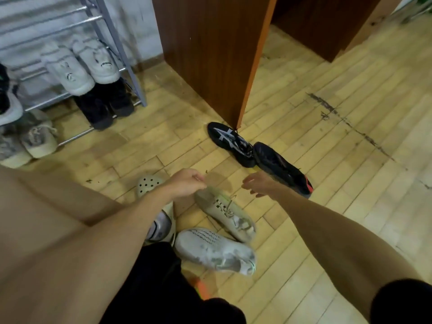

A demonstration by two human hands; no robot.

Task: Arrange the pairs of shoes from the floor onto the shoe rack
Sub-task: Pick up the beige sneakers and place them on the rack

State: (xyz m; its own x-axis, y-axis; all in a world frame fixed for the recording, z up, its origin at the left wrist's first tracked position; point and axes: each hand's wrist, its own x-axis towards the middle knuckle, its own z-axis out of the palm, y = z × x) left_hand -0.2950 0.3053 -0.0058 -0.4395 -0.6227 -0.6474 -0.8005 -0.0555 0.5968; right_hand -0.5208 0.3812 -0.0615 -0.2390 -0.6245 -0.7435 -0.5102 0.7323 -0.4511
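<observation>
Both hands reach forward and down over the pale wooden plank floor [304, 127], well apart from each other. The left hand [184, 183] is curled, its fingertips pinched at the heel end of the upper beige lace-up sneaker [225, 212], apparently gripping its rim, though blur keeps me from being sure the grip is closed. The right hand [259, 183] hangs open with fingers spread, holding nothing, just beyond that sneaker's heel and nearer to the black sneaker with the red heel [284, 170]. Taking the beige sneaker as landmark: its long axis runs diagonally, heel up by the left hand, toe pointing down and to the right, so the left hand is the one placed to lift it. Its mate, a whitish grey-mottled sneaker [215, 251], lies just below it, nearly touching, angled much the same way. To its left, a cream perforated clog [149, 184] shows on the person's foot, partly hidden by the left forearm. Above and to the right lies a black sneaker with a white star [230, 142], touching toe to toe with the red-heeled one, at the foot of a brown wooden cabinet panel [210, 54]. Far up and to the left stands the grey metal-tube shoe rack [121, 50], already carrying white, black and grey pairs. I judge the next lift must carry the beige sneaker leftward and up to that rack.
</observation>
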